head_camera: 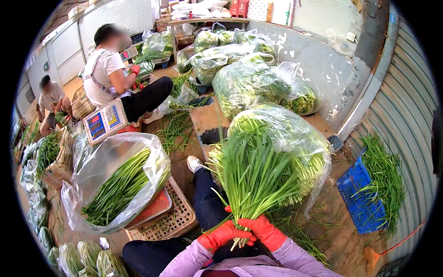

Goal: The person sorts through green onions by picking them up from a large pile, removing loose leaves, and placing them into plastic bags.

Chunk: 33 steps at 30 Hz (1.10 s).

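My left hand [225, 235] and my right hand [264, 232], both in red rubber gloves, close around the pale stem ends of a bunch of garlic chives [252, 173]. The bunch fans out away from me, its leaves slightly blurred. Behind it lies a large clear plastic bag [287, 128] packed with more chives. To the left, an open clear plastic bag [114, 166] holds chives laid lengthwise. It rests on the red platform of a digital scale [150, 211], whose lit display panel [105, 120] stands beyond the bag.
A beige plastic crate [176, 207] sits under the scale. A blue crate [360, 194] of loose greens stands right, by a corrugated metal wall [401, 104]. Bagged greens [242, 83] line the back. Two people sit at left; the nearer one [110, 72] wears red gloves. Bundles [88, 256] lie lower left.
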### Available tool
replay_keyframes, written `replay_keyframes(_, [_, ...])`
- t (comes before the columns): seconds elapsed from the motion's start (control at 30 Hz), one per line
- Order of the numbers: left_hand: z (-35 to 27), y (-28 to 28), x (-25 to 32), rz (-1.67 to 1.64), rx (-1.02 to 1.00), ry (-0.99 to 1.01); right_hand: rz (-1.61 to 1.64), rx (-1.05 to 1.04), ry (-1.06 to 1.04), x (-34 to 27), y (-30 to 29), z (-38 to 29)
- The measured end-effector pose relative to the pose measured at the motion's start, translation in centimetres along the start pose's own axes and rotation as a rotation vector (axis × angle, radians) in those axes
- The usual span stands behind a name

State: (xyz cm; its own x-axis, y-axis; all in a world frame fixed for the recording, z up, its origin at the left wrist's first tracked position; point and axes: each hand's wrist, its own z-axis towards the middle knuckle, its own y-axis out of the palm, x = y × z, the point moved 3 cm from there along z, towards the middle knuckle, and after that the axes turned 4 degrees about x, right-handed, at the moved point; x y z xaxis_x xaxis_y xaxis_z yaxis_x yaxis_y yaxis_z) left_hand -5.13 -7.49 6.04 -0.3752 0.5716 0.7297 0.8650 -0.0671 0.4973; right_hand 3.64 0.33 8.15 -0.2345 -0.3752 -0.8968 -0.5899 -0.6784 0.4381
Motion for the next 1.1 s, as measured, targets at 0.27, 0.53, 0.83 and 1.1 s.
replay_keyframes(0.27, [2.6,-1.3,-2.0,-0.197,0.341,0.179,-0.817,0.376,0.004,-1.4,-5.3,-3.8])
replay_keyframes(0.53, [2.7,-0.3,-2.2,-0.074,0.375,0.241,-1.635,0.049,-0.593,-6.6,0.0,2.4])
replay_keyframes(0.83, [5.4,-2.4,-5.5,-0.249,0.343,0.355,-1.67,-0.271,-0.258,0.2,-1.7,0.8])
replay_keyframes(1.1, [5.3,-2.6,-3.2,-0.239,0.538,0.265,-1.283,-0.632,0.799,-0.3,-9.3,-9.6])
